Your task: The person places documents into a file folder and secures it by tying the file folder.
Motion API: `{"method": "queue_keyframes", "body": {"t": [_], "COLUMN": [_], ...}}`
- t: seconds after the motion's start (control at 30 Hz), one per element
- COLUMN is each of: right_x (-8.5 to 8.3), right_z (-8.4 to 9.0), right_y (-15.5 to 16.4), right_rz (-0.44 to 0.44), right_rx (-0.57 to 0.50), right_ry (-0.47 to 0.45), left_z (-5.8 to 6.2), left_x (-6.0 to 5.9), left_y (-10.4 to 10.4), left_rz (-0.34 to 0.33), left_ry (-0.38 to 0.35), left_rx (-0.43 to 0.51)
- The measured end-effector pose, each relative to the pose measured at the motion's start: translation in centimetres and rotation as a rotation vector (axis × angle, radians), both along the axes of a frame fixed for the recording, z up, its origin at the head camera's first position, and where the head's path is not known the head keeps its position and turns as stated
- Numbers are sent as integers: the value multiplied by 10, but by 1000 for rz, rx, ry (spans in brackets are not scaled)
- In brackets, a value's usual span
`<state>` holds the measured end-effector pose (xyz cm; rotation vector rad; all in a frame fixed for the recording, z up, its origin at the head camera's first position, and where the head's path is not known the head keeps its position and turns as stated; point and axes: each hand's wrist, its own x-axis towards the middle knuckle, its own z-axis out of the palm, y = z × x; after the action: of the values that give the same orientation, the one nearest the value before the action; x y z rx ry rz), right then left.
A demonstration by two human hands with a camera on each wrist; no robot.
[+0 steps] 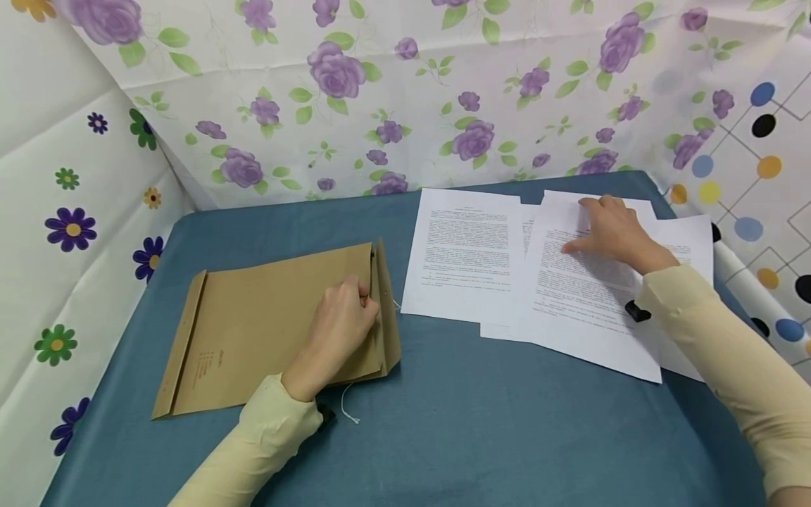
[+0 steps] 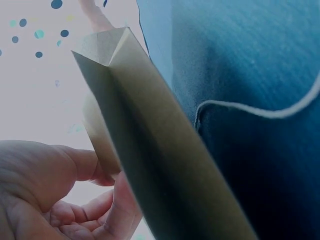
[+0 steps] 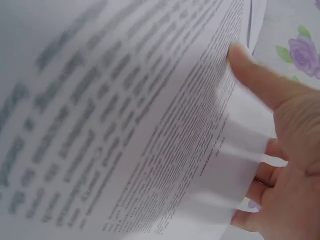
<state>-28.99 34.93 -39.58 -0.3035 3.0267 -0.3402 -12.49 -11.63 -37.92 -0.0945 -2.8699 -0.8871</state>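
A brown paper envelope (image 1: 272,317) lies on the blue cloth at the left, its side edge and flap (image 1: 388,310) raised. My left hand (image 1: 338,327) pinches the paper at that end between thumb and fingers. In the left wrist view the envelope's folded side (image 2: 150,125) stands beside the fingertips. At the right, my right hand (image 1: 614,229) holds the upper part of a printed sheet (image 1: 583,303). The right wrist view shows the thumb on the printed face, with the other fingertips hidden behind the sheet's edge.
More printed sheets (image 1: 469,253) lie overlapping, left of and under the held one. White string (image 1: 347,405) trails from the envelope onto the blue tablecloth (image 1: 443,436). A floral curtain (image 1: 393,91) hangs behind the table, with patterned sheeting at both sides.
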Motion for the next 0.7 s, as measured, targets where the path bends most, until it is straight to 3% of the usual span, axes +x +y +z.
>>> {"method": "queue_keyframes", "body": {"t": [0.17,0.3,0.43,0.6,0.7], "right_x": [5,9,14,21,27], "right_z": [9,23,44,73,90], "right_y": [2,7,12,17,17], "right_rz": [0,28,65,100,132], "right_rx": [-1,-62,-123,-95,-84], "right_ry": [122,178,161,90,97], "left_z": [-1,-2,-1,0,-1], "left_x": [0,-1,-1,-1,-1], "left_y": [0,0,0,-1,-1], "left_rz": [-6,-10,-12,-16,-17], "left_ry": [3,-6,-10,-6,-5], "left_rx": [-4,2,3,-1,3]}}
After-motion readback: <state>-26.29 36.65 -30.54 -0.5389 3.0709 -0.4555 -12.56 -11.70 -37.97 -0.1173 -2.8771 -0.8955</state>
